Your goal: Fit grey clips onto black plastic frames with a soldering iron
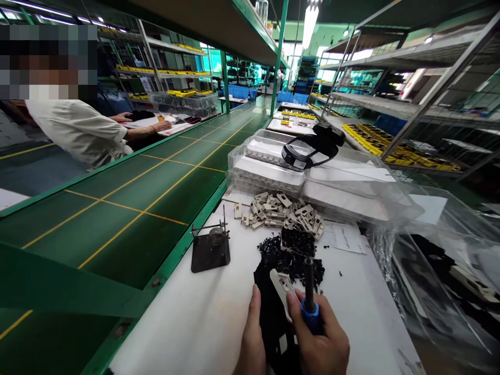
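Observation:
My left hand [252, 333] is closed along the left side of a flat black piece [269, 312], its thumb pointing up. In my right hand [324, 338] is a driver with a blue handle [310, 312] and a thick dark shaft pointing upward. The right thumb and finger also press on a beige plastic part [282, 284], which lies against the black piece. Just beyond my hands is a heap of small black parts [289, 255]. Behind that heap lies a pile of beige plastic parts [279, 211].
A dark metal fixture [211, 250] stands on the white worktop [175, 323]. Clear plastic trays [265, 174] carry a black strapped device [308, 151]. A green conveyor [136, 192] runs along the left; a co-worker [82, 130] sits across it. Racks [390, 99] line the right.

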